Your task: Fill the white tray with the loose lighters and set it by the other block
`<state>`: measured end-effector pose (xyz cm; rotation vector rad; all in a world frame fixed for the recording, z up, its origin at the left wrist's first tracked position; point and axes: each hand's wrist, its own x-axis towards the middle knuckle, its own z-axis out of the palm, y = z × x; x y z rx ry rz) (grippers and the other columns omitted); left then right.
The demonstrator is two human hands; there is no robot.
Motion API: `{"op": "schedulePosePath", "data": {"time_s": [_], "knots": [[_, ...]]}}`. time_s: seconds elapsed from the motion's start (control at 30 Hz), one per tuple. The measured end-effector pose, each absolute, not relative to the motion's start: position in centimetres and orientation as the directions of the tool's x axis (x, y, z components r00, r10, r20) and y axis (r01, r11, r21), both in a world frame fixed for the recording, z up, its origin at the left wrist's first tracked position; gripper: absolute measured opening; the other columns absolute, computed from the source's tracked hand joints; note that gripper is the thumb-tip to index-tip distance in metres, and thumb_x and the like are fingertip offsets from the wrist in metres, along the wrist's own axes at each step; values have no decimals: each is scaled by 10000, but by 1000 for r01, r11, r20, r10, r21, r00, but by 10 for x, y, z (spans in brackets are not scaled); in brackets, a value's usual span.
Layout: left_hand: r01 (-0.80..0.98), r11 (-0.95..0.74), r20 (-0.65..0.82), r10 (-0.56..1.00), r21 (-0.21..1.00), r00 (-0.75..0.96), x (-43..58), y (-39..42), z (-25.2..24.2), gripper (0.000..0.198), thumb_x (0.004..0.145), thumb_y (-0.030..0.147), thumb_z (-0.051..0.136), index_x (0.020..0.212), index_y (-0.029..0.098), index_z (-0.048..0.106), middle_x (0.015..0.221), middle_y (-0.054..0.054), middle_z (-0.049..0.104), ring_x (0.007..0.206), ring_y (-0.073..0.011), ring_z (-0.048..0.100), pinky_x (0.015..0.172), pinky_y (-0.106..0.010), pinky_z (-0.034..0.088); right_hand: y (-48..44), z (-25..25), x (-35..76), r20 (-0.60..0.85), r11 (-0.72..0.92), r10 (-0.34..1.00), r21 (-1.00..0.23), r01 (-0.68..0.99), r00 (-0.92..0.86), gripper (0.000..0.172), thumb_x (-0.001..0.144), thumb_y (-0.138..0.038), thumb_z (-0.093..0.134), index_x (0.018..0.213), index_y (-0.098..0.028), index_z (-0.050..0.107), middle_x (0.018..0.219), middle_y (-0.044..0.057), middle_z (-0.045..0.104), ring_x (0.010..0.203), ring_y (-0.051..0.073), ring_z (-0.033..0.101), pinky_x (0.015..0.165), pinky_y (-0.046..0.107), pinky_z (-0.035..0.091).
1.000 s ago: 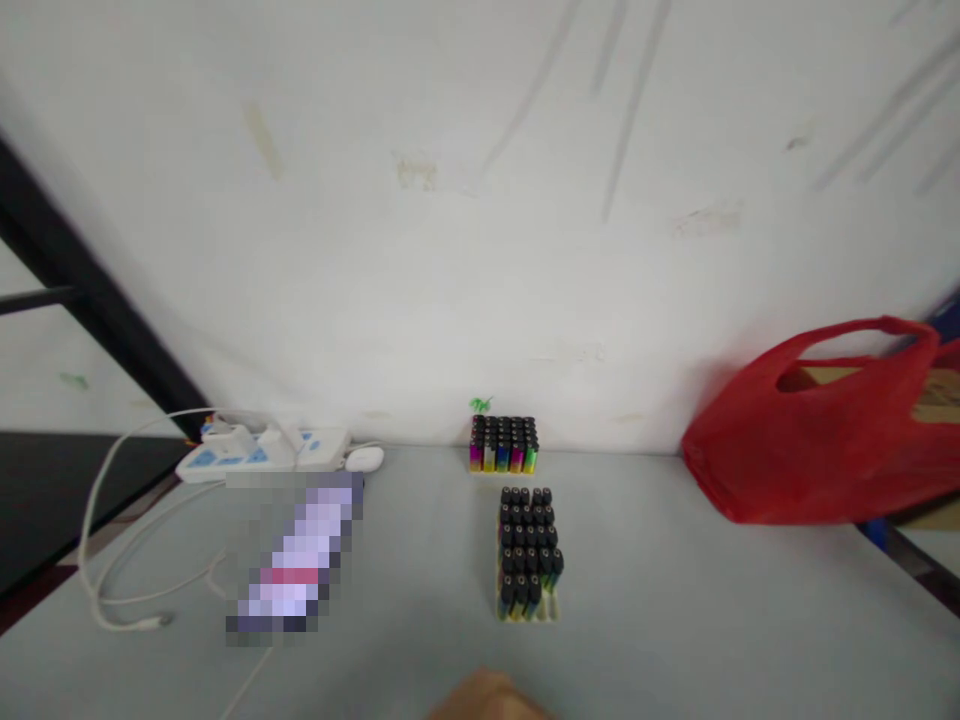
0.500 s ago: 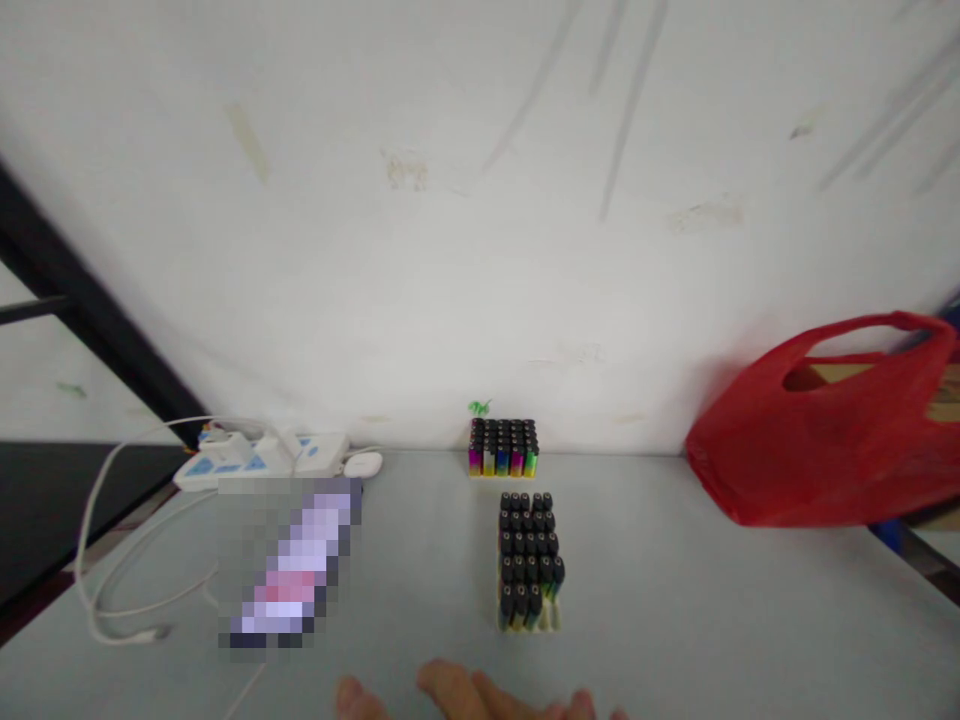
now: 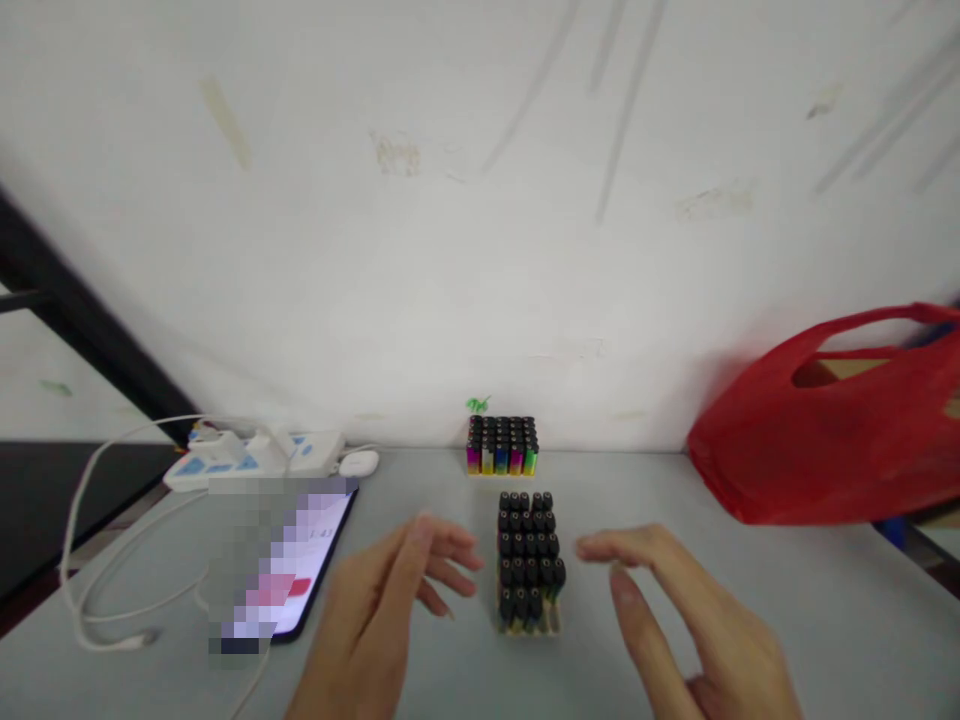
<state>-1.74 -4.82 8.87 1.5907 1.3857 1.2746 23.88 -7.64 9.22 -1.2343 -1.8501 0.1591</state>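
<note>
A pale tray [image 3: 553, 622] of lighters [image 3: 529, 545] stands upright on the grey table between my hands. Rows of black lighter tops face up, and the tray's near right corner has bare slots. My left hand [image 3: 390, 610] hovers left of the tray with its fingers apart, holding nothing. On the other side, my right hand [image 3: 682, 620] is open too, its index finger and thumb pointing towards the tray without touching it. Behind, against the wall, sits a second block of lighters [image 3: 502, 447] with bright multicoloured bodies.
A phone [image 3: 319, 570], partly blurred out, lies on the left beside a white cable [image 3: 112, 645]. Farther back are a white power strip [image 3: 259, 458] and a small white case [image 3: 358, 463]. A red bag [image 3: 817, 450] rests at the right against the white wall [image 3: 480, 250].
Both hands have risen into view from the bottom edge and moved forward, now apart on either side of the near tray. The trays stay in place; the view has shifted slightly.
</note>
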Motion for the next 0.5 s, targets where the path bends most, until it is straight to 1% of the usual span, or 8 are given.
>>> {"op": "schedulePosePath", "data": {"time_s": [0.03,0.07,0.13,0.23,0.3,0.33,0.4,0.5], "knots": [[251,-120,138,989,961,-57,-12,-41,86,520,1099,599,485,1038,217,832,938,-97,859,727,-283,810,522,-335,633,-69,89,241,585,463,807,-533,708,-87,274,1074,-266,580,1296,-288,739,1233,97,809,1118,283,797,927,386,675],[224,-73,89,994,972,-59,-6,-34,81,479,1065,613,549,1122,214,807,1047,-105,852,808,-285,808,553,-330,635,-63,84,240,575,443,815,-532,722,-76,314,1078,-289,571,1365,-266,695,1307,122,776,1186,298,771,959,414,670],[220,-62,88,990,973,-109,1,-20,69,458,1024,605,601,1196,213,762,1163,-113,818,909,-279,779,650,-339,639,-57,73,226,559,422,826,-524,739,-75,432,1083,-313,547,1505,-236,599,1480,169,676,1352,327,684,1062,478,633],[175,-39,72,980,984,-185,8,-4,48,475,1009,622,568,1133,198,743,1111,-112,793,954,-292,756,796,-401,640,-59,58,190,536,393,839,-471,790,-98,546,1042,-380,603,1565,-225,570,1672,215,500,1501,417,548,1161,606,544],[140,-40,69,975,989,-209,9,0,35,483,1009,641,565,1089,198,741,1076,-104,786,1026,-311,757,939,-449,624,-60,53,167,501,327,860,-403,855,-94,604,1014,-399,634,1584,-208,578,1716,250,444,1536,489,483,1153,688,505],[128,-45,72,974,991,-215,9,1,30,490,1007,653,567,1083,201,741,1079,-103,785,1053,-320,757,978,-465,614,-59,53,157,477,274,876,-367,889,-73,622,1011,-405,638,1593,-193,580,1734,267,419,1538,519,468,1139,719,493],[113,-54,76,975,992,-207,8,0,21,501,1004,673,573,1079,208,742,1099,-105,790,1062,-329,761,990,-476,611,-55,55,141,425,160,905,-311,937,-14,649,1012,-434,641,1603,-171,585,1738,299,404,1536,567,450,1111,770,475],[105,-41,61,979,994,-195,6,-2,15,494,998,677,585,1064,215,748,1142,-115,805,1053,-338,775,996,-495,612,-44,61,125,324,27,944,-264,964,63,677,1019,-437,623,1609,-109,577,1687,372,440,1490,609,492,1064,808,472]]}}
